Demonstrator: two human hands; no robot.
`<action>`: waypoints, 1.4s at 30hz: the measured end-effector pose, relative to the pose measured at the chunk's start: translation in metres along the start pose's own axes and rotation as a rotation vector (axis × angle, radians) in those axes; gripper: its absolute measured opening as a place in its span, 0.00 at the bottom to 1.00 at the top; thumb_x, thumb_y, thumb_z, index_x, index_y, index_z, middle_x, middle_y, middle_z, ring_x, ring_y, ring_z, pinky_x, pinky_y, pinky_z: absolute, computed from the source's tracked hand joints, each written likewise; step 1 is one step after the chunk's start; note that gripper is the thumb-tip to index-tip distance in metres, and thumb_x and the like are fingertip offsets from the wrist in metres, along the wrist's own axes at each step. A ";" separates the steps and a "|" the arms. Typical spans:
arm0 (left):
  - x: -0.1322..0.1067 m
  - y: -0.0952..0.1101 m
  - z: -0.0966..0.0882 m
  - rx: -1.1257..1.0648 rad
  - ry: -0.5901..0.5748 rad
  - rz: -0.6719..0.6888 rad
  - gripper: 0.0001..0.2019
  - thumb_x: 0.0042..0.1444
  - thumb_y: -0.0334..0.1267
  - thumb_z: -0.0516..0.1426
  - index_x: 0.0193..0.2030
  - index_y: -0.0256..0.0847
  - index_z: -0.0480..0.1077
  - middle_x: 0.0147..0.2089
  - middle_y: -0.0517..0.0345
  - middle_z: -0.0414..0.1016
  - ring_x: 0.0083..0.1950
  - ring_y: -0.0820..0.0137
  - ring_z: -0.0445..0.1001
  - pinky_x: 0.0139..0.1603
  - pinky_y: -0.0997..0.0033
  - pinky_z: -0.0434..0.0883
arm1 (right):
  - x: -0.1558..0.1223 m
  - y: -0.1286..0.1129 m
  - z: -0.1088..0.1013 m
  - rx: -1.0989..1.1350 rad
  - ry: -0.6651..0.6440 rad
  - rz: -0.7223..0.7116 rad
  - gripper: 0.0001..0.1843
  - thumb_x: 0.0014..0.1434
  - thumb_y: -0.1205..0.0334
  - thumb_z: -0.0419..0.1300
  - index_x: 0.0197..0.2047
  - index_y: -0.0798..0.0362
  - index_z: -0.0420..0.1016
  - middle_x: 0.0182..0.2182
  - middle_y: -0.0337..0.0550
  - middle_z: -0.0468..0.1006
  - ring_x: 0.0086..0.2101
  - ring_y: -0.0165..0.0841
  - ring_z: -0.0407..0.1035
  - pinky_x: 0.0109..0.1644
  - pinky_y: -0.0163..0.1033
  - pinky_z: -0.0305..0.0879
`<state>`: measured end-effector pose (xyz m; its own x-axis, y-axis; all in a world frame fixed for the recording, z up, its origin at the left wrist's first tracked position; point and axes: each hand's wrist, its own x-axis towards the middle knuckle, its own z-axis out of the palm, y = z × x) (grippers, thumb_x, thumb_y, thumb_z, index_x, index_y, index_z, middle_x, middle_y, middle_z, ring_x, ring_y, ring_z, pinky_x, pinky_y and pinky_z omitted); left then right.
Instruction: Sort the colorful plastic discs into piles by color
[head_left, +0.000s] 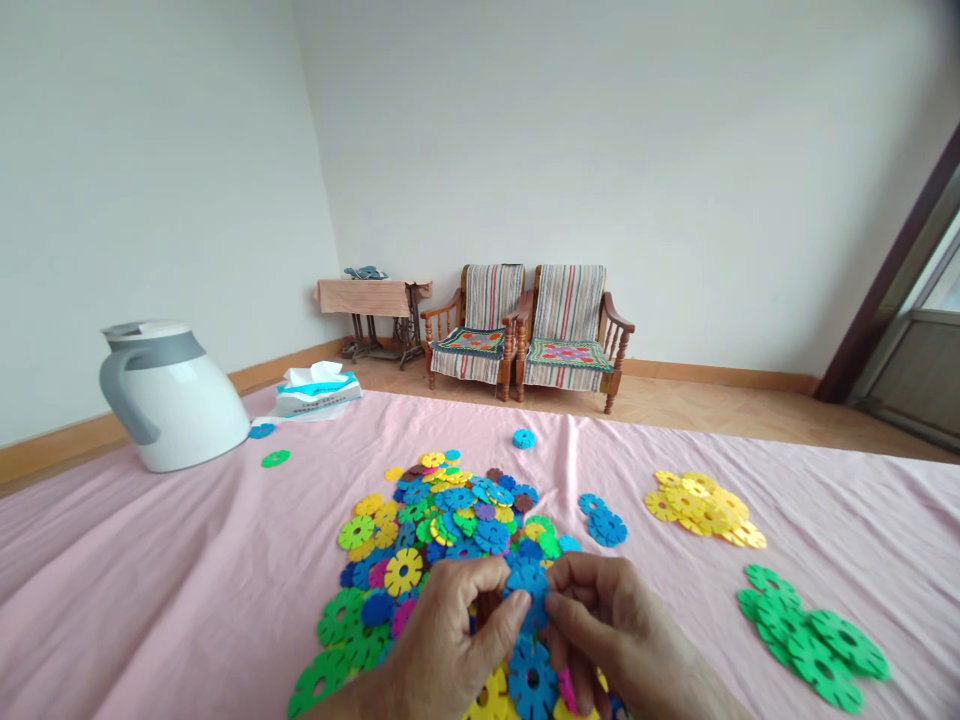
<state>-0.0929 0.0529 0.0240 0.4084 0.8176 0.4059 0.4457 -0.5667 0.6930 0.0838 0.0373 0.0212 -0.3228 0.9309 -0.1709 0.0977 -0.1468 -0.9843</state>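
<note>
A mixed heap of plastic snowflake discs in blue, yellow, green and pink lies on the pink tablecloth in front of me. Both hands meet over its near edge. My left hand and my right hand are closed, each pinching the same blue disc between thumb and fingers. Another blue disc lies just below the hands.
A sorted yellow pile and a green pile lie to the right, with a few blue discs between. A white kettle and a tissue pack stand at the far left. Two wooden armchairs are beyond the table.
</note>
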 end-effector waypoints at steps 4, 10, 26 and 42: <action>-0.002 -0.001 0.002 0.032 0.018 0.059 0.20 0.63 0.47 0.49 0.22 0.41 0.63 0.20 0.63 0.61 0.24 0.74 0.61 0.25 0.78 0.63 | -0.002 -0.001 0.005 0.017 0.034 0.031 0.20 0.51 0.43 0.60 0.30 0.52 0.64 0.16 0.31 0.71 0.11 0.21 0.61 0.13 0.25 0.52; -0.003 0.004 0.001 0.146 -0.051 0.131 0.16 0.59 0.37 0.51 0.20 0.41 0.55 0.20 0.66 0.54 0.22 0.76 0.57 0.24 0.77 0.58 | -0.004 0.003 0.012 -0.159 0.173 0.065 0.07 0.50 0.61 0.56 0.24 0.52 0.63 0.14 0.31 0.70 0.12 0.20 0.61 0.14 0.23 0.51; -0.002 0.002 -0.002 0.095 0.013 0.098 0.18 0.62 0.44 0.49 0.21 0.40 0.62 0.20 0.64 0.59 0.23 0.75 0.60 0.24 0.78 0.62 | -0.005 0.002 0.013 0.027 0.056 0.015 0.21 0.51 0.42 0.59 0.26 0.52 0.61 0.14 0.32 0.69 0.12 0.20 0.60 0.13 0.23 0.50; 0.008 -0.011 -0.002 -0.126 -0.042 -0.036 0.17 0.64 0.44 0.49 0.27 0.38 0.67 0.21 0.62 0.68 0.22 0.75 0.67 0.25 0.78 0.63 | 0.012 0.010 -0.024 -0.087 0.260 -0.006 0.18 0.52 0.46 0.57 0.25 0.52 0.64 0.14 0.33 0.70 0.11 0.23 0.60 0.13 0.27 0.53</action>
<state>-0.0962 0.0664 0.0210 0.4283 0.8307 0.3555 0.3582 -0.5173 0.7772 0.1032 0.0547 0.0105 -0.0720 0.9879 -0.1375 0.1804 -0.1226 -0.9759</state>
